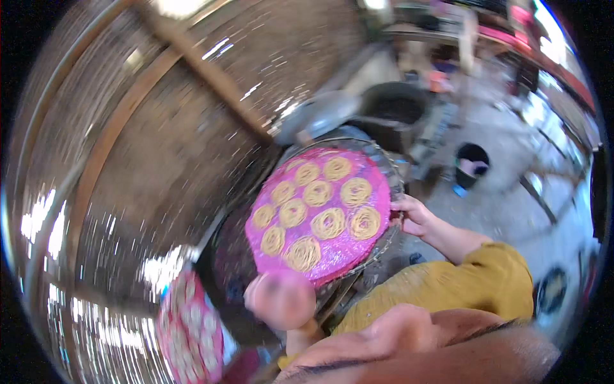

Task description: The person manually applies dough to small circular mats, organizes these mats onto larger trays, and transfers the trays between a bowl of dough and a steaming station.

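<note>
The round pink tray [358,237] looks like woven plastic mesh with a faint sparkle, its rim held by the right hand [412,214]. The noodle coils [318,192] on it are matt, stringy and pale yellow. The dark basket [390,168] beneath looks rough and woven. The sleeve [473,281] is soft matt mustard cloth. The black bucket [472,165] appears to be smooth plastic.

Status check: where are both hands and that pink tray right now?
Right hand grips pink tray rim. Left hand at near edge, blurred. Noodle coils on top. Nothing blocking.
</note>
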Motion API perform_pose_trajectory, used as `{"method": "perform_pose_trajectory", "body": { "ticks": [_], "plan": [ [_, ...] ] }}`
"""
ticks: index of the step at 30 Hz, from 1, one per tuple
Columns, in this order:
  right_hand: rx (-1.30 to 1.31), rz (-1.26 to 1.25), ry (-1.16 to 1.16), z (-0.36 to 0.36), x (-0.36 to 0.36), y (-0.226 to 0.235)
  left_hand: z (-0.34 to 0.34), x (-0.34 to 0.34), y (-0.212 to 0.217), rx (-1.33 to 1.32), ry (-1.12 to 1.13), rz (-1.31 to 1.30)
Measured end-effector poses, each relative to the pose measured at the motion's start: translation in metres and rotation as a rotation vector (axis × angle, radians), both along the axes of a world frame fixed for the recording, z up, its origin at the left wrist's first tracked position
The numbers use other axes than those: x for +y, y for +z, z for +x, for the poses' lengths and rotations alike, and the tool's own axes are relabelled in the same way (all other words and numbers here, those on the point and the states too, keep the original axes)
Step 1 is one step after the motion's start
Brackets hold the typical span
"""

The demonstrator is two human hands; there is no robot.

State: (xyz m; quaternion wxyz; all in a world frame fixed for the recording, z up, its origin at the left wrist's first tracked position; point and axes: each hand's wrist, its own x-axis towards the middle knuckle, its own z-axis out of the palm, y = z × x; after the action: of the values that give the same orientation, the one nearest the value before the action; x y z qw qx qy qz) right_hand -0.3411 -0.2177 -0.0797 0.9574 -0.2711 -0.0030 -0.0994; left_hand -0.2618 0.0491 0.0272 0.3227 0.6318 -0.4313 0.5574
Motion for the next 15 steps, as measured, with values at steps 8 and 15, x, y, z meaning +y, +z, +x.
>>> {"method": "perform_pose_trajectory", "body": {
  "ticks": [8,15],
  "plan": [
    [0.015,-0.091,-0.623,-0.072,0.021,0.012,0.085,0.048,-0.056,0.18,-0.139,-0.014],
    [0.074,-0.156,-1.203,-0.197,-0.063,0.023,0.05,-0.063,-0.072,0.386,-0.187,0.021]
  ]
}}
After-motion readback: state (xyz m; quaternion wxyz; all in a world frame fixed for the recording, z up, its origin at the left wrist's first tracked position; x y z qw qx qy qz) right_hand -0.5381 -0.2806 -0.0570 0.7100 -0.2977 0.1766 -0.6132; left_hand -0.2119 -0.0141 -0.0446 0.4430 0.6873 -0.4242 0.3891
